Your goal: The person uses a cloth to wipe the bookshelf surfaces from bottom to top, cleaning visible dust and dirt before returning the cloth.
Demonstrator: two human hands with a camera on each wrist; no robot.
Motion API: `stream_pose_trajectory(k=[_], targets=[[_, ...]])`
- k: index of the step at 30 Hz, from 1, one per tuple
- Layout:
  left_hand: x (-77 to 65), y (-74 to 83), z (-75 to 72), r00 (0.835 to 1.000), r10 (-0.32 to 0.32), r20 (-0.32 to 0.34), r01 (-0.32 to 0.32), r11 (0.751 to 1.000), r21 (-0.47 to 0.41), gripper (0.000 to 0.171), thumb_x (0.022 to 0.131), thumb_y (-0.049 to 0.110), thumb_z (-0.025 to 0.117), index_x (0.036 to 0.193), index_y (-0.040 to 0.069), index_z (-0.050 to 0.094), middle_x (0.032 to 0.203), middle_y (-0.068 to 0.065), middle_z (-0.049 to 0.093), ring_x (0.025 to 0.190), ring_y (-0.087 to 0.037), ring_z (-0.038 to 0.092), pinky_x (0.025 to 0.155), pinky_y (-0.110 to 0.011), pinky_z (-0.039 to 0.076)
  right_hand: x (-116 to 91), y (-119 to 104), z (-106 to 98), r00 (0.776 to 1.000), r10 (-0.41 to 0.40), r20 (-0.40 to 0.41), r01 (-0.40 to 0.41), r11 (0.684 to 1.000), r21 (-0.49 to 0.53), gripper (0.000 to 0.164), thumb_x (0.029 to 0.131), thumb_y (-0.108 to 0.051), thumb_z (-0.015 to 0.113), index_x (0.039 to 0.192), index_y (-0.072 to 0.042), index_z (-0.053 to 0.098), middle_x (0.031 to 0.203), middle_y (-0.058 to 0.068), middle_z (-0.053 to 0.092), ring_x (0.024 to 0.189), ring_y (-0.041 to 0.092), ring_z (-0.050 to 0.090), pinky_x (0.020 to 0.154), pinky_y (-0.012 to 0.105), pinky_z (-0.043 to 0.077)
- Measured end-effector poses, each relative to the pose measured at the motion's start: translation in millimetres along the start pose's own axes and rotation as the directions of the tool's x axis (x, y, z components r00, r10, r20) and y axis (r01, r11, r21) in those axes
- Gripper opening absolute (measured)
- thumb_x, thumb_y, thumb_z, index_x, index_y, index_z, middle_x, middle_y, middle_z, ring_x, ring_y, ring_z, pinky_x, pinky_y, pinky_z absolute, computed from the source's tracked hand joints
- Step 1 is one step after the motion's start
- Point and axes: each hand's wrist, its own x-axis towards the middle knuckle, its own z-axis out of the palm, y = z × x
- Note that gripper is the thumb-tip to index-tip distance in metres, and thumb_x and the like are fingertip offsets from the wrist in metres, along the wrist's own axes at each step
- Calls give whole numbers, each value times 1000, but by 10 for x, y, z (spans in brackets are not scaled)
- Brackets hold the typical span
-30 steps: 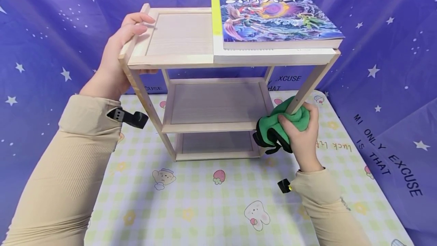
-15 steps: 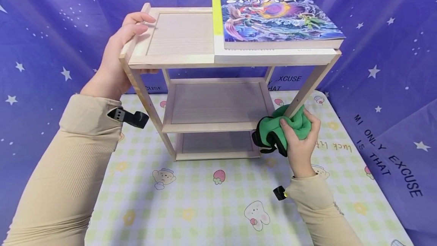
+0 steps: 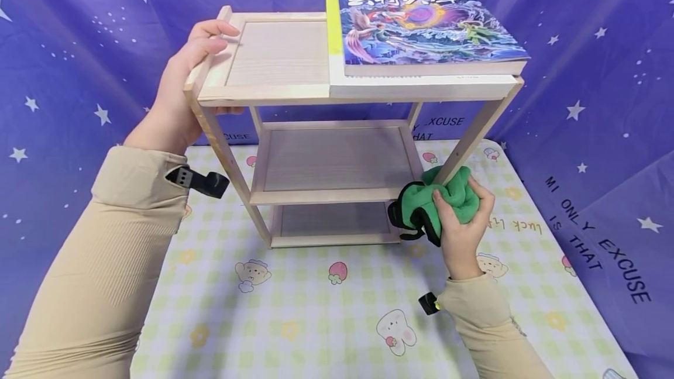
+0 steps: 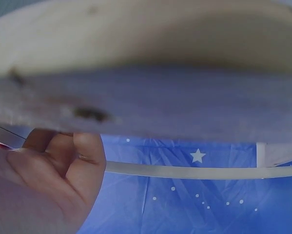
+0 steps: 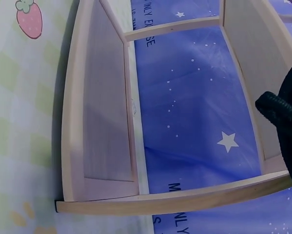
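A three-tier wooden shelf (image 3: 279, 51) stands upright in the head view. My left hand (image 3: 181, 72) grips the left end of its top board, with fingers over the edge and fingertips showing beneath. In the left wrist view, the blurred wood of the shelf (image 4: 150, 102) crosses above my left hand (image 4: 58, 180). My right hand (image 3: 466, 224) holds a bunched green cloth (image 3: 426, 203) with black edging round the shelf's front right leg (image 3: 479, 130), near middle-board height. The right wrist view catches only the black edging of the cloth (image 5: 289, 126) at its right side.
Two stacked books, the upper one a blue illustrated book (image 3: 421, 22), lie on the right half of the top board. A checked tablecloth (image 3: 316, 314) covers the table under the shelf. Purple star-print curtains (image 3: 595, 104) hang close behind and at both sides.
My right hand and the green cloth have slid a little way down the front right leg. The left hand, shelf and books stay in place.
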Motion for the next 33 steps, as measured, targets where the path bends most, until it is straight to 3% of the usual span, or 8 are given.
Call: stream_pose_trajectory(k=[9, 21, 28, 33], targets=[[-8, 5, 3, 1000, -7, -2, 7, 1000, 8, 17, 95, 26, 46, 109, 28, 56, 128, -7, 40, 82, -24, 55, 51, -36, 45, -56, 25, -4, 999, -38, -16, 37, 999, -20, 44, 87, 13, 58, 126, 1, 42, 116, 10, 59, 96, 12, 63, 81, 20, 53], [0, 12, -16, 1000, -17, 6, 17, 1000, 9, 18, 95, 28, 46, 110, 29, 55, 135, -7, 37, 93, -27, 52, 53, -37, 45, -192, 196, -82, 998, 55, 13, -53, 994, -97, 50, 85, 14, 58, 130, 0, 39, 110, 3, 55, 92, 8, 59, 80, 16, 50], [9, 3, -2, 1000, -19, 10, 19, 1000, 13, 18, 95, 28, 45, 111, 29, 55, 131, -6, 39, 87, -26, 54, 53, -39, 45, -260, 262, -126, 985, 174, 7, -166, 951, -262, 57, 85, 9, 64, 135, -3, 38, 107, -5, 59, 92, 3, 61, 79, 13, 48], [2, 3, 1, 1000, -15, 16, 15, 1000, 8, 18, 95, 27, 45, 110, 29, 55, 143, -1, 36, 94, -27, 51, 54, -38, 45, -286, 277, -143, 978, 208, 10, -194, 928, -319, 57, 86, 7, 65, 135, -4, 39, 107, -9, 60, 91, 2, 61, 77, 13, 49]])
